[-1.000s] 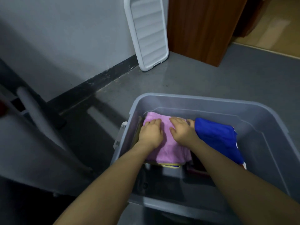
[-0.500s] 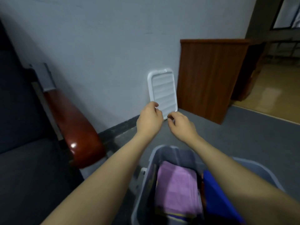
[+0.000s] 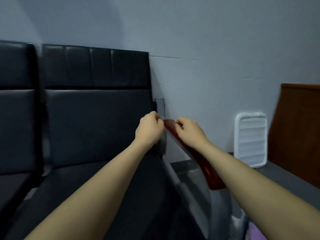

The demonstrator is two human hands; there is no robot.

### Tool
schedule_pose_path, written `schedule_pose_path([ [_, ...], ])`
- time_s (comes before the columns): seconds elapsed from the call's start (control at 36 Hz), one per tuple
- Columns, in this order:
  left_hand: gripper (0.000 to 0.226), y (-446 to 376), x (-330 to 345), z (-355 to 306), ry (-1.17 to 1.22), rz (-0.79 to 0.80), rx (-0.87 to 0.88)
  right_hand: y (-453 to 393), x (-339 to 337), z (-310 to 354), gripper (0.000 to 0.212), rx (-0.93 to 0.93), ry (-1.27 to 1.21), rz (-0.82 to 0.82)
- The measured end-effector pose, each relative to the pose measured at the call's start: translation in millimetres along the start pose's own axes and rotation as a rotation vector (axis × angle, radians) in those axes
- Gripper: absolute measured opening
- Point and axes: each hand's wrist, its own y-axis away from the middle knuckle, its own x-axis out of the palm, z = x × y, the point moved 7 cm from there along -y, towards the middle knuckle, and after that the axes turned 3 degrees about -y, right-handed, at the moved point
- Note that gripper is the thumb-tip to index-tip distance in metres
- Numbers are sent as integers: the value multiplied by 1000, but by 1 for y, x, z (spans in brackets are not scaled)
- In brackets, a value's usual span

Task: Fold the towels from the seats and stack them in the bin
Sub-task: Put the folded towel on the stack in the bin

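Note:
Both my hands are raised in front of me, empty, with fingers loosely curled. My left hand (image 3: pixel 150 129) hovers before the right edge of a black padded seat (image 3: pixel 97 125). My right hand (image 3: pixel 187 131) is above the seat's red-brown wooden armrest (image 3: pixel 206 168). No towel lies on the visible seats. Only a corner of the grey bin (image 3: pixel 239 220) shows at the bottom right, with a strip of the folded pink towel (image 3: pixel 256 234) inside it.
A second black seat (image 3: pixel 15 108) stands at the left. A white bin lid (image 3: pixel 250 139) leans on the grey wall, beside a brown wooden panel (image 3: pixel 297 129). Grey floor runs along the wall at the right.
My hands left the pink towel in the bin and rose, empty. My view swung up and left from the bin to the seats.

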Motion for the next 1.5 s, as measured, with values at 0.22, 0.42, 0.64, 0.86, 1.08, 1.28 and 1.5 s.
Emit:
schedule_pose_path([
  [0.22,26,34,-145,156,-186,-126,-238,4,137,163,21,-170,-171,238],
  [0.42,26,97,-237,271,-334,-187,-481,42,252,289,20,-300,-321,440],
  [0.64,28,189,-323,380,-584,-216,-751,118,366,400,18,-471,-467,709],
  [0.86,47,252,-377,447,-852,-181,-828,177,426,477,34,-681,-423,911],
  [1.08,34,255,-365,479,-852,-85,-820,194,456,483,49,-678,-293,911],
  [1.28,25,230,-329,455,-698,-96,-592,177,452,448,31,-574,-232,662],
  [1.5,31,213,-294,431,-838,31,-511,154,415,406,17,-654,-274,522],
])
